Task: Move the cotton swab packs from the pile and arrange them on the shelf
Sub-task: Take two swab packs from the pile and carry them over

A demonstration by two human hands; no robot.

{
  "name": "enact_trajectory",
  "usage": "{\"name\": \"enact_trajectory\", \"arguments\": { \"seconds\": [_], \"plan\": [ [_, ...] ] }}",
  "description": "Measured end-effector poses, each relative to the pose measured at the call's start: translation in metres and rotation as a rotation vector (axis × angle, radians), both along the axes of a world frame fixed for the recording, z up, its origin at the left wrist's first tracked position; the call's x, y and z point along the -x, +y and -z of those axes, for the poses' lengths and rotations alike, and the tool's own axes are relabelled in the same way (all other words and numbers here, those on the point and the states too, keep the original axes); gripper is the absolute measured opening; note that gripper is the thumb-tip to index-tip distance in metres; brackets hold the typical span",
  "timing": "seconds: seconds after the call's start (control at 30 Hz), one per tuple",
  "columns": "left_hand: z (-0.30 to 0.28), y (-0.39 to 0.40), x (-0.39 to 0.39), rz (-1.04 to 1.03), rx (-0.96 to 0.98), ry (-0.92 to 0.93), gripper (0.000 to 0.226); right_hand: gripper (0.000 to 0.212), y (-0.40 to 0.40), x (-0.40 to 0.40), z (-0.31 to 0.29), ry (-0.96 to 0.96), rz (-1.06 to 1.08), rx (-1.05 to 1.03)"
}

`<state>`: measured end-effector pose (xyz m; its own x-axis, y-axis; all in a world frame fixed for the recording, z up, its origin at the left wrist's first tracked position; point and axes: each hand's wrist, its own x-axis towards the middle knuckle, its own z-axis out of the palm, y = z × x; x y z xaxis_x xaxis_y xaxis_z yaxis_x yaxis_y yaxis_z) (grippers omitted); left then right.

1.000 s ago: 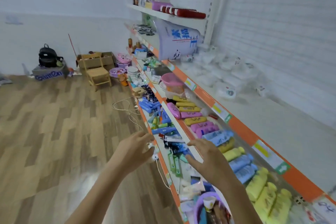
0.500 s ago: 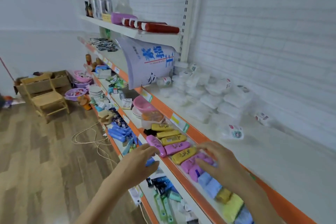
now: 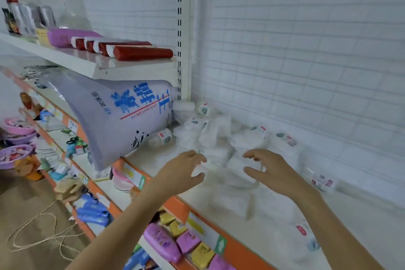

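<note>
White cotton swab packs (image 3: 219, 138) lie piled at the shelf's (image 3: 157, 160) back edge. Left hand (image 3: 184, 171) and right hand (image 3: 271, 171) hover, fingers apart, empty; next, probably grasping one pack.

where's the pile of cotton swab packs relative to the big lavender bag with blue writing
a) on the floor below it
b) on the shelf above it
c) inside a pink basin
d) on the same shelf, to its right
d: the pile of cotton swab packs lies on the white shelf just right of the lavender bag.
</note>
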<state>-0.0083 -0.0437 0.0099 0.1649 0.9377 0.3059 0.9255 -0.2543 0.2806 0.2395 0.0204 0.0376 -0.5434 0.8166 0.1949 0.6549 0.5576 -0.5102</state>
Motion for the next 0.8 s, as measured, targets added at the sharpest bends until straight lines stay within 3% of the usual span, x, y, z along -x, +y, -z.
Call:
{"name": "enact_trajectory", "arguments": {
  "seconds": [0.27,0.63,0.73,0.8],
  "plan": [
    [0.023,0.120,0.011,0.390,-0.314,0.426,0.068,0.058,0.016,0.030,0.017,-0.424,0.230,-0.035],
    [0.040,0.152,0.027,0.623,-0.202,0.213,0.069,0.047,-0.004,0.069,0.026,-0.332,0.544,0.015],
    [0.034,0.149,0.035,0.680,-0.243,0.148,0.045,0.037,-0.017,0.075,0.024,-0.227,0.619,0.003],
    [0.022,0.140,0.040,0.681,-0.216,0.009,0.036,0.029,-0.024,0.073,0.018,-0.117,0.650,0.019]
  ]
}}
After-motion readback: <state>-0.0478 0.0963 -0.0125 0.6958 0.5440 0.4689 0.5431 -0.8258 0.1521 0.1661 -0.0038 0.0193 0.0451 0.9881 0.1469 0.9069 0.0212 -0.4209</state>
